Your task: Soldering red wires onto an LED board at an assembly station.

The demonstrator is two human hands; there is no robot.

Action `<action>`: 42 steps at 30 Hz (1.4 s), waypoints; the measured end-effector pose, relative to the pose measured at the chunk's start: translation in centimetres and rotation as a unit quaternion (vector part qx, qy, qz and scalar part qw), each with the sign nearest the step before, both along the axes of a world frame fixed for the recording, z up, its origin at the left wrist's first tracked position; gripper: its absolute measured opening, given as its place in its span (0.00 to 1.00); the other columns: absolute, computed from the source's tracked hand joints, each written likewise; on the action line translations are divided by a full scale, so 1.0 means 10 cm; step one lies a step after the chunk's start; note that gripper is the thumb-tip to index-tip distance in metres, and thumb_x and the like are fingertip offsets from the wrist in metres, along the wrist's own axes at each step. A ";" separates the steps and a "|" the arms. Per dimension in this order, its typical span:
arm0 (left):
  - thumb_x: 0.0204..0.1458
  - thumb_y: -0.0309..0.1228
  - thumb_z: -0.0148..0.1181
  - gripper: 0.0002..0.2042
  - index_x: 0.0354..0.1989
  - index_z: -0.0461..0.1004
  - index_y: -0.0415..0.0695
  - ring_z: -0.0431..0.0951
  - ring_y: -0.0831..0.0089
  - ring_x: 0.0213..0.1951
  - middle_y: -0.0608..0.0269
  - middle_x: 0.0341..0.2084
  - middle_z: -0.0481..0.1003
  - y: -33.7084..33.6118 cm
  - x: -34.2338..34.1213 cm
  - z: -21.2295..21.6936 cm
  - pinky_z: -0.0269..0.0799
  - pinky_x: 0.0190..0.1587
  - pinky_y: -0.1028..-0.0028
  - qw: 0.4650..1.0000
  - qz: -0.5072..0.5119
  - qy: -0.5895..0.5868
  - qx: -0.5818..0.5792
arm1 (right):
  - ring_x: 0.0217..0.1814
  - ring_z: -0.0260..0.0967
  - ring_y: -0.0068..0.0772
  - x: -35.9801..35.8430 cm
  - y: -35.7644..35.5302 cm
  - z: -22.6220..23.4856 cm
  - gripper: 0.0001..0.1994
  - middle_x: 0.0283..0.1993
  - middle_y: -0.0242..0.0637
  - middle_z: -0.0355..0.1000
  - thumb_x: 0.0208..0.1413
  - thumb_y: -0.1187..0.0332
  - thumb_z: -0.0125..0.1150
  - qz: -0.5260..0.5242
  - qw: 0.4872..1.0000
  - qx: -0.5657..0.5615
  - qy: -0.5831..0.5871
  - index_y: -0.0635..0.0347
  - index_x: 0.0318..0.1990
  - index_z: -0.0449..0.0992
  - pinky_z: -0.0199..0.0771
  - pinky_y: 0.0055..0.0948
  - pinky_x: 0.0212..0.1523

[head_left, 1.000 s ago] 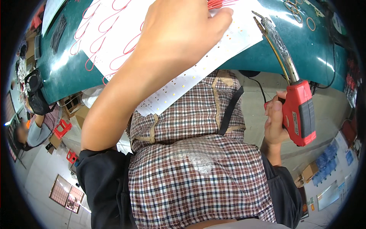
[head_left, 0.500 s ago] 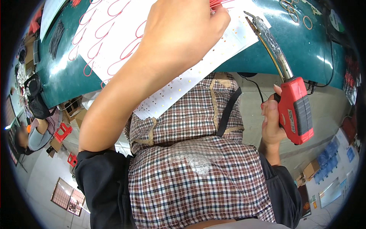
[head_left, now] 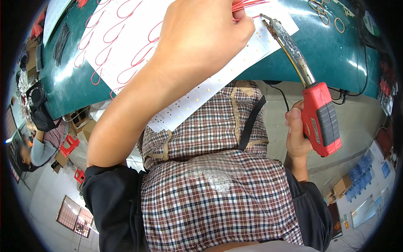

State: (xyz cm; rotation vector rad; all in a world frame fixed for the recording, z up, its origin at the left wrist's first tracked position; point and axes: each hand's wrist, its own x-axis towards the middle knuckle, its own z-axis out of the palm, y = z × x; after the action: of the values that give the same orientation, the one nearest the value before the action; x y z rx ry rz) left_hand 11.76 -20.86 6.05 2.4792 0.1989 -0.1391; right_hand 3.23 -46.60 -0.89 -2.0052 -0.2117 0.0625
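My left hand [head_left: 205, 35] reaches over the white circuit board sheets [head_left: 184, 101], closed on a bundle of thin red wires [head_left: 252, 4]. One wire end sticks out beyond the fingertips and meets, or nearly meets, the tip of a soldering gun [head_left: 322, 119]. My right hand [head_left: 299, 134] is wrapped around the gun's red and black handle from the left side. A thin brass-coloured tube runs along its metal barrel. Looped red wires [head_left: 121, 40] stand in rows on the left part of the sheets.
The sheets lie on a green table [head_left: 331, 54] and overhang its near edge. Rubber bands [head_left: 339, 25] lie at the far right, a dark wire bundle [head_left: 62, 44] at the left. A black cord [head_left: 365, 71] hangs at the right. Another person [head_left: 40, 147] sits at far left.
The soldering gun has moved slightly left, bringing its tip to the wire end. The red wires in my left hand now reach further right; the hand itself has barely moved.
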 end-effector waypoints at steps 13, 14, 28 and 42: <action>0.53 0.32 0.61 0.12 0.29 0.76 0.32 0.81 0.47 0.31 0.41 0.24 0.77 0.06 0.07 -0.08 0.75 0.38 0.57 1.000 -0.009 -0.001 -0.005 | 0.20 0.59 0.19 0.02 -0.03 0.01 0.03 0.26 0.36 0.66 0.62 0.77 0.57 0.004 0.999 0.006 -0.040 0.69 0.38 0.71 0.61 0.22 0.21; 0.53 0.32 0.61 0.12 0.29 0.76 0.32 0.81 0.47 0.31 0.41 0.24 0.78 0.05 0.05 -0.09 0.75 0.38 0.57 1.000 -0.010 0.003 -0.013 | 0.19 0.57 0.19 0.03 -0.02 0.01 0.03 0.25 0.36 0.65 0.62 0.77 0.56 -0.011 0.999 0.025 -0.040 0.69 0.37 0.70 0.60 0.21 0.20; 0.59 0.32 0.69 0.10 0.36 0.81 0.36 0.75 0.83 0.31 0.64 0.29 0.80 0.37 0.25 0.08 0.69 0.34 0.80 0.939 0.027 -0.007 -0.343 | 0.16 0.52 0.15 0.15 0.04 0.08 0.04 0.21 0.32 0.63 0.64 0.75 0.54 -0.085 0.988 0.125 -0.011 0.68 0.40 0.70 0.58 0.21 0.19; 0.53 0.28 0.62 0.11 0.28 0.78 0.29 0.80 0.65 0.26 0.46 0.20 0.78 -0.06 0.44 0.20 0.74 0.33 0.66 0.979 0.049 0.150 -0.132 | 0.22 0.60 0.18 0.07 -0.02 0.01 0.10 0.27 0.34 0.68 0.63 0.74 0.59 -0.050 0.998 0.025 0.008 0.71 0.48 0.74 0.64 0.22 0.24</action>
State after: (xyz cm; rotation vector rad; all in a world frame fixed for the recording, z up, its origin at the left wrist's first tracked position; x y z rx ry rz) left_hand 16.13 -21.42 8.06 2.1698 0.4034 -0.4677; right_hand 3.89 -46.77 -0.76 -1.9614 -0.1021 0.0100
